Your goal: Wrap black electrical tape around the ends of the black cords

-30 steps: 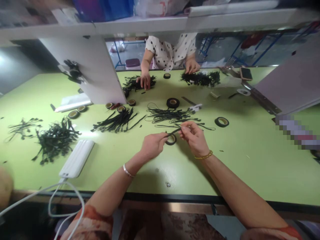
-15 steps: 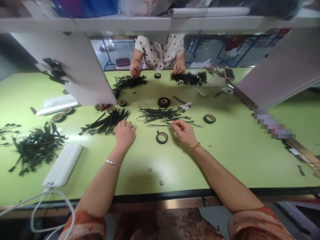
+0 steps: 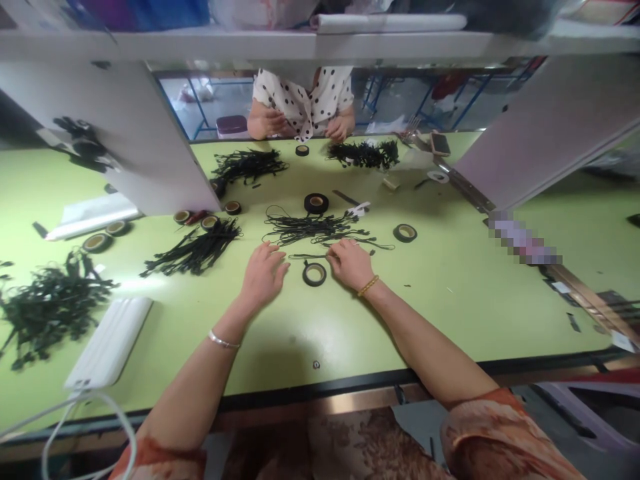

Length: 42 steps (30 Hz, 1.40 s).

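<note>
My left hand (image 3: 264,275) is over the table with its thumb and fingers apart and nothing in it. It is close to the end of a thin looped black cable (image 3: 309,256). The fingers of my right hand (image 3: 351,265) are closed on the other end of this cable; the fingertips partly hide the grip. Just beyond both hands lies a loose pile of looped black cables (image 3: 310,228). A roll of black tape (image 3: 315,273) lies flat between my hands. To the left rests a bundle of black cables (image 3: 200,248).
Further tape rolls (image 3: 317,203) lie around the piles. A white power strip (image 3: 110,343) and a tangled cable heap (image 3: 55,300) are at left. Opposite, a co-worker in a dotted top (image 3: 303,100) sits behind two cable piles. Upright panels (image 3: 170,147) flank the worktop.
My left hand has moved right, away from the left cable bundle, and its fingers have spread. My right hand still grips the cable. The co-worker's hands have lifted off their piles. The view has shifted slightly.
</note>
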Each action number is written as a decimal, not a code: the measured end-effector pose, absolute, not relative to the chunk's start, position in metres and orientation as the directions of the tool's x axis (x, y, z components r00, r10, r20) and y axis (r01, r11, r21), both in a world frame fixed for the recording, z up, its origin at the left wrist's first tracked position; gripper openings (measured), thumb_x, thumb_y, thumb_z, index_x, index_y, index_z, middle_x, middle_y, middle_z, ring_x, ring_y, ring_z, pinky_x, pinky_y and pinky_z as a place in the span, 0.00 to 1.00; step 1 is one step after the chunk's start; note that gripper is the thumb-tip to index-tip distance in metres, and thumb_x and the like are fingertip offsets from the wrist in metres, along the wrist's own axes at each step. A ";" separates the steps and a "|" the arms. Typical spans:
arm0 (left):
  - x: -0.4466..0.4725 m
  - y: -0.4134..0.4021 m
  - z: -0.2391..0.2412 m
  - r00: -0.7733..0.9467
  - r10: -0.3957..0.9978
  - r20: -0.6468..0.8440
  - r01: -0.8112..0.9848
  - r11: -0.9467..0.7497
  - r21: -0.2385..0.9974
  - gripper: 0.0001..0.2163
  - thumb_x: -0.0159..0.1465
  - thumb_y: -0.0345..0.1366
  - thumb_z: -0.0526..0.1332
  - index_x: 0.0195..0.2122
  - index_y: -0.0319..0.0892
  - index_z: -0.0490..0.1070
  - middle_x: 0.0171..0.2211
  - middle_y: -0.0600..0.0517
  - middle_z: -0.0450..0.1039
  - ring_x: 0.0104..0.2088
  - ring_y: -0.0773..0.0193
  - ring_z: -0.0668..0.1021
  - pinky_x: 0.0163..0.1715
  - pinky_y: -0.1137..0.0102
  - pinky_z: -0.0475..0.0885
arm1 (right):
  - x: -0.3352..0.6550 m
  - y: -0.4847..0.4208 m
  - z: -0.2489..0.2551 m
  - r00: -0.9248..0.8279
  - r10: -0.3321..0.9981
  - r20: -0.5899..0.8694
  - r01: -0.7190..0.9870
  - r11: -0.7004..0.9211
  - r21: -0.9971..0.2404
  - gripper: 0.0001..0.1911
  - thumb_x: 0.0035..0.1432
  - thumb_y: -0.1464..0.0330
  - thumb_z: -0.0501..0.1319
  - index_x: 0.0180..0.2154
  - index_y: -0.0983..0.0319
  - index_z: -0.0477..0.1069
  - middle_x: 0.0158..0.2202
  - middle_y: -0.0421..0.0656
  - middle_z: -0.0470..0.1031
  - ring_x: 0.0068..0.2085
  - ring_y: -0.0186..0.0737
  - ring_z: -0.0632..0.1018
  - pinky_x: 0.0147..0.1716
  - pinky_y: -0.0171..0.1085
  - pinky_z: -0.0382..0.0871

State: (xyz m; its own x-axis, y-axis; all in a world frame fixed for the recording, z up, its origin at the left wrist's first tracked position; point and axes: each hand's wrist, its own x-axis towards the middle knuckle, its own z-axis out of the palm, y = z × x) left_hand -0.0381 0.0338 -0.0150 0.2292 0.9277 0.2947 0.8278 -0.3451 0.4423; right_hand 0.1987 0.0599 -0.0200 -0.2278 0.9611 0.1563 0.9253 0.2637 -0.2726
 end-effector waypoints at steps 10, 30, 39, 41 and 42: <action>-0.027 0.025 0.003 0.266 0.944 0.197 0.651 -0.327 0.685 0.12 0.65 0.39 0.57 0.41 0.40 0.77 0.47 0.43 0.77 0.53 0.53 0.74 0.59 0.54 0.65 | 0.201 0.059 -0.019 -0.156 0.974 0.161 0.735 0.224 -0.640 0.11 0.63 0.63 0.56 0.30 0.61 0.65 0.30 0.47 0.74 0.31 0.41 0.71 0.31 0.39 0.64; 0.001 0.006 0.005 0.315 0.927 -0.203 -0.022 0.221 0.975 0.22 0.56 0.41 0.68 0.50 0.38 0.72 0.26 0.54 0.73 0.27 0.69 0.76 0.31 0.71 0.70 | 0.161 0.014 -0.006 -0.195 0.981 -0.018 -0.202 -0.058 -0.978 0.25 0.46 0.52 0.71 0.38 0.61 0.67 0.25 0.34 0.70 0.25 0.30 0.70 0.25 0.33 0.67; 0.017 -0.006 0.000 0.340 0.911 -0.233 -0.104 0.282 0.954 0.20 0.54 0.39 0.71 0.43 0.40 0.66 0.39 0.50 0.74 0.39 0.67 0.76 0.44 0.66 0.71 | 0.159 0.014 -0.005 -0.060 0.997 -0.055 -0.378 -0.074 -0.923 0.22 0.45 0.57 0.73 0.32 0.60 0.64 0.24 0.34 0.70 0.22 0.27 0.70 0.22 0.30 0.66; 0.022 -0.009 -0.005 0.336 0.915 -0.223 -0.123 0.277 0.953 0.20 0.52 0.37 0.72 0.40 0.40 0.64 0.38 0.51 0.73 0.39 0.67 0.76 0.43 0.67 0.70 | 0.156 0.010 -0.002 -0.072 0.995 -0.071 -0.441 -0.095 -0.892 0.21 0.45 0.58 0.73 0.32 0.60 0.64 0.24 0.33 0.70 0.21 0.26 0.68 0.21 0.29 0.65; 0.024 -0.010 -0.007 0.335 0.918 -0.212 -0.128 0.267 0.955 0.20 0.52 0.36 0.72 0.39 0.40 0.63 0.37 0.52 0.73 0.38 0.68 0.76 0.42 0.68 0.70 | 0.154 0.008 0.000 -0.085 0.993 -0.079 -0.475 -0.110 -0.873 0.21 0.45 0.59 0.73 0.32 0.60 0.64 0.24 0.33 0.69 0.21 0.26 0.67 0.21 0.29 0.63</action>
